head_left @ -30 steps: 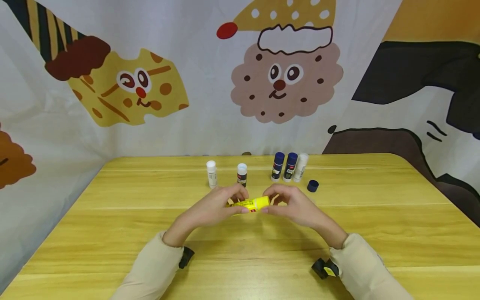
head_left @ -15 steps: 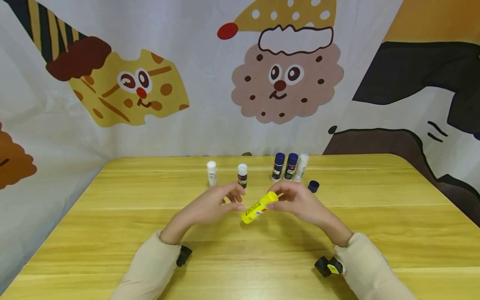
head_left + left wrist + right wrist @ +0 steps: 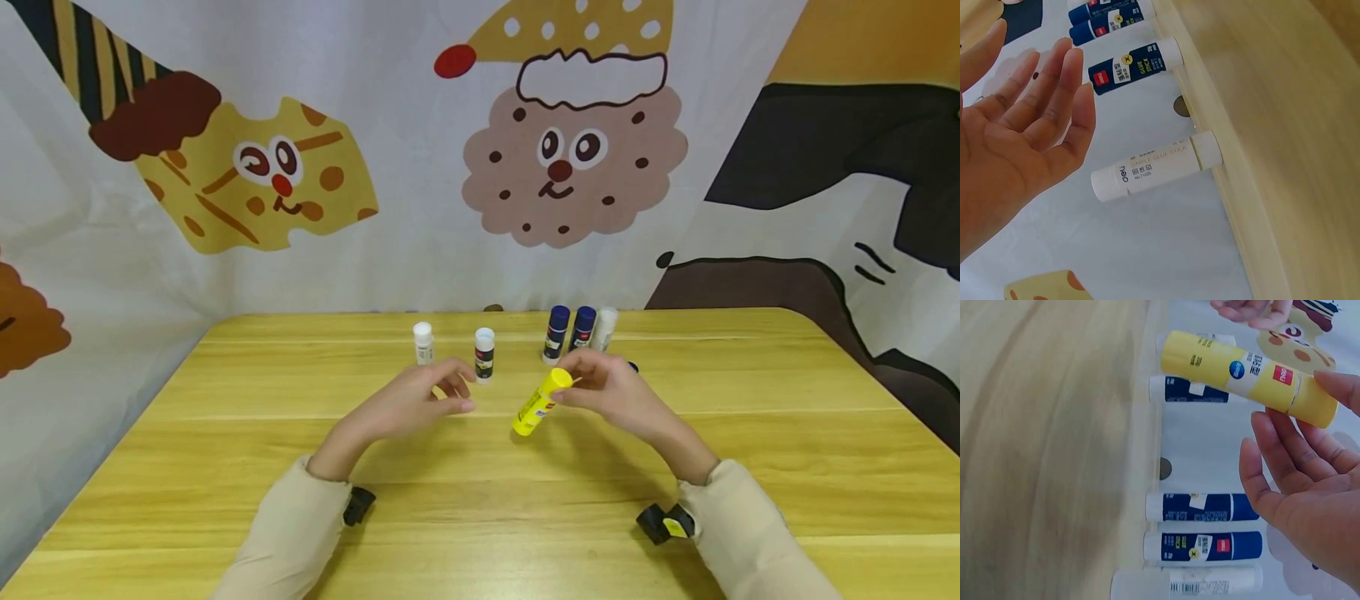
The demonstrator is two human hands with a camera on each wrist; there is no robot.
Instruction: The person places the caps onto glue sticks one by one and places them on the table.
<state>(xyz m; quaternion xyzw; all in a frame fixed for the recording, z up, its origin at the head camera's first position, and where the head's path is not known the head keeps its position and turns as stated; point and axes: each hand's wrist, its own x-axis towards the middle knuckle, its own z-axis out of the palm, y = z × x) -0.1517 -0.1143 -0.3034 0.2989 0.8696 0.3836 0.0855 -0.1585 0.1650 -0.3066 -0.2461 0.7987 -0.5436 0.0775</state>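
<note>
My right hand (image 3: 615,387) pinches a yellow glue stick (image 3: 536,410) near its capped end between thumb and fingers. The stick hangs tilted, its other end pointing down and left; in the right wrist view its label (image 3: 1247,370) faces the camera. To the left, my left hand (image 3: 408,400) is held with relaxed fingers and nothing in it. Just beyond those fingers a dark blue glue stick with a white top (image 3: 484,357) stands upright. A white glue stick (image 3: 1157,165) stands behind the left hand, its lower part hidden by that hand in the head view.
Two blue-capped glue sticks (image 3: 556,335) and a white one (image 3: 603,328) stand in a row at the back right. A loose dark blue cap (image 3: 633,367) lies mostly hidden behind my right hand. The wooden table (image 3: 480,525) ends at a printed cloth backdrop (image 3: 420,275).
My left hand has let go of the yellow glue stick and moved away left. The right hand has carried the stick to the right, tilting it more upright.
</note>
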